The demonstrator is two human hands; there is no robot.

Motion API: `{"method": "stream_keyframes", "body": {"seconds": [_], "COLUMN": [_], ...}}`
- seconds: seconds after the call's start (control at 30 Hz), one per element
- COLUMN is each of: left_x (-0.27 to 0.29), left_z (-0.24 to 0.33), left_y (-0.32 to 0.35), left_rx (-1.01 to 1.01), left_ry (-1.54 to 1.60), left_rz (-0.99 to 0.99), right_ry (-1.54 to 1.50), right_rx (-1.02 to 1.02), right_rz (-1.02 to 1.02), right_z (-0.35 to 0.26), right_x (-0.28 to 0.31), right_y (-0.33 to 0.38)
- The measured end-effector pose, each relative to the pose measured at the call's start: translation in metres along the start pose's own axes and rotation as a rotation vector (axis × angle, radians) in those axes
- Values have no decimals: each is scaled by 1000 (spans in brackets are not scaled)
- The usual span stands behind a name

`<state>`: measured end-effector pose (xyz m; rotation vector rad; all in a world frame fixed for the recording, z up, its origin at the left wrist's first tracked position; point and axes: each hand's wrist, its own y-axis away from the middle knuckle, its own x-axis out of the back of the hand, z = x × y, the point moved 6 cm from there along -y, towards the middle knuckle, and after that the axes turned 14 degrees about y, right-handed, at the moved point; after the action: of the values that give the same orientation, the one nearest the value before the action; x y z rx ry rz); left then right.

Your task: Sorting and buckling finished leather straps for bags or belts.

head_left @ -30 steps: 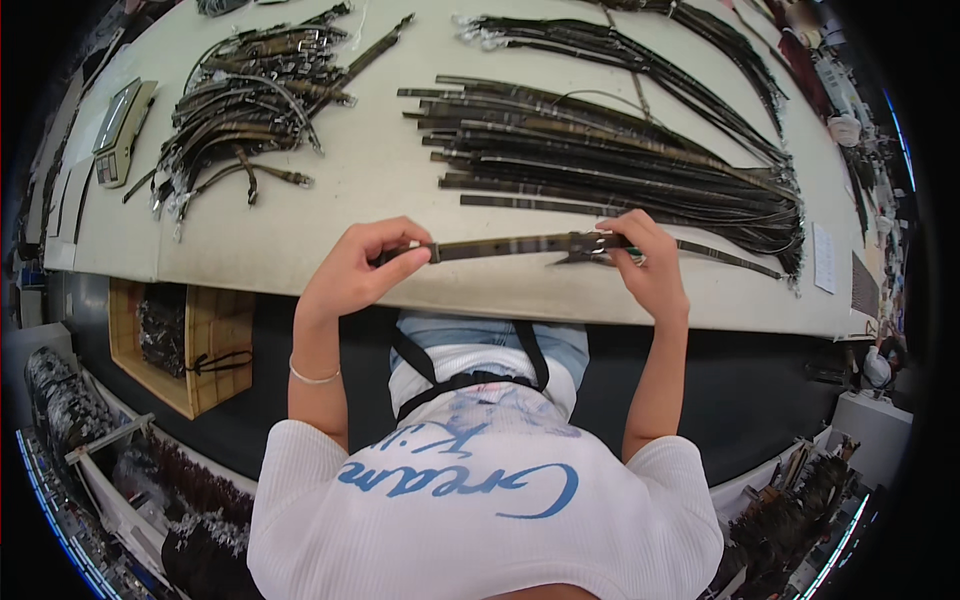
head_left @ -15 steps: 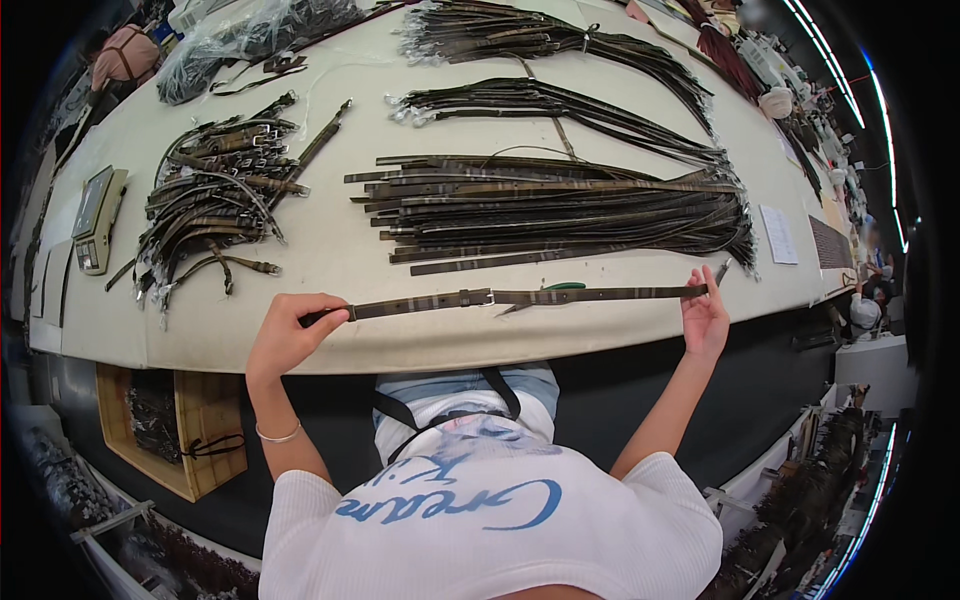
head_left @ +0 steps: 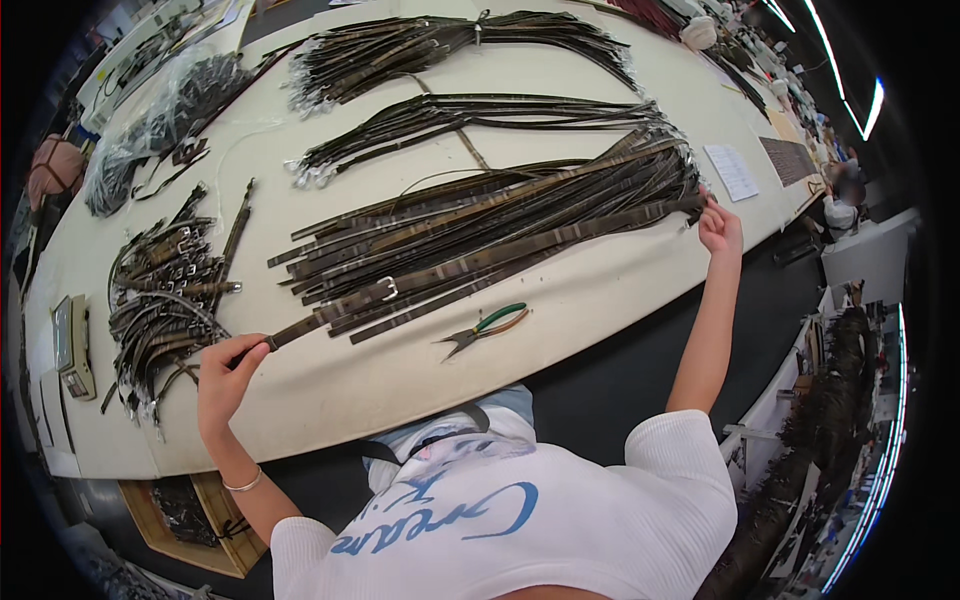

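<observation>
A dark brown striped belt [head_left: 450,268] with a silver buckle is stretched between my hands. My left hand [head_left: 230,378] pinches its left end, close to the table's front edge. The other end is gripped by the closed fingers of my right hand [head_left: 720,228]. It slants up to the right across the front of a large pile of similar straps [head_left: 430,212]. Between the belt and the table edge lie pliers [head_left: 488,328] with one green and one brownish handle, jaws pointing left.
Buckled short straps [head_left: 165,290] are heaped at left, beside a scale [head_left: 73,345]. Two more strap bundles [head_left: 400,58] lie at the back, with a plastic bag [head_left: 165,125] to their left. A paper sheet [head_left: 732,172] is at right. Below the table stands a wooden crate [head_left: 240,550].
My hands have carried the belt away from the table's front edge, over the strap pile, and it now slants. The pliers, partly covered before, are fully visible. The whole view has turned.
</observation>
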<state>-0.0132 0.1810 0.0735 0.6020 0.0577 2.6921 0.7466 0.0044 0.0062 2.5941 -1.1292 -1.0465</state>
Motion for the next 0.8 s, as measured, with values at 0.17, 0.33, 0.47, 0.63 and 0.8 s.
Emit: {"method": "stream_keyframes", "body": {"seconds": [0.17, 0.33, 0.47, 0.63, 0.8], "left_x": [-10, -19, -14, -28, -50], "left_z": [17, 26, 7, -16, -27], "left_y": [-63, -115, -154, -200, -239], "left_rx": [-42, -119, -52, -25, -33], "left_ry": [-33, -89, -111, -127, -103], "left_rz": [44, 54, 68, 7, -65], "right_ry": [-49, 12, 226, 384, 563], "right_rx": [19, 80, 47, 12, 79], "right_rz": [-8, -24, 97, 222, 264], "right_z": [-40, -82, -68, -47, -66], "right_x": [-62, -50, -42, -41, -30], "right_y": [-53, -122, -175, -235, -290]}}
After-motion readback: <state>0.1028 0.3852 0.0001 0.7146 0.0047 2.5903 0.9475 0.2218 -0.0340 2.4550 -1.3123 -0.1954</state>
